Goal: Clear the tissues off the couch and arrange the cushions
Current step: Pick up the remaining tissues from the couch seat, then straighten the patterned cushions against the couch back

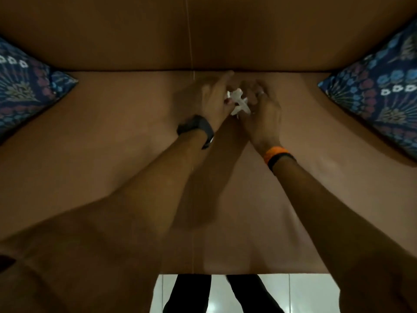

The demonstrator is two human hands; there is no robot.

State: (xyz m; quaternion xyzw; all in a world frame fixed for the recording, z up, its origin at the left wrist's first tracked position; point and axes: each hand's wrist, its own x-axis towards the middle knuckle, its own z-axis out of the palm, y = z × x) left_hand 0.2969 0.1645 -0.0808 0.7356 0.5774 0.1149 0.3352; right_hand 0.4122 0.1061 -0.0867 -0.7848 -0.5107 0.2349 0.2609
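A crumpled white tissue [239,103] sits between both hands near the back of the brown couch seat [112,136]. My left hand [212,98], with a dark watch on its wrist, has its fingers pinched on the tissue's left side. My right hand [262,109], with an orange and black band on its wrist, curls around the tissue's right side. Two dark blue floral cushions stand at the couch's ends: the left cushion [24,86] and the right cushion [379,93], each leaning against the backrest.
The brown backrest [203,32] rises just behind the hands. White floor tiles [311,292] and my two dark trouser legs [225,294] show below the seat's front edge.
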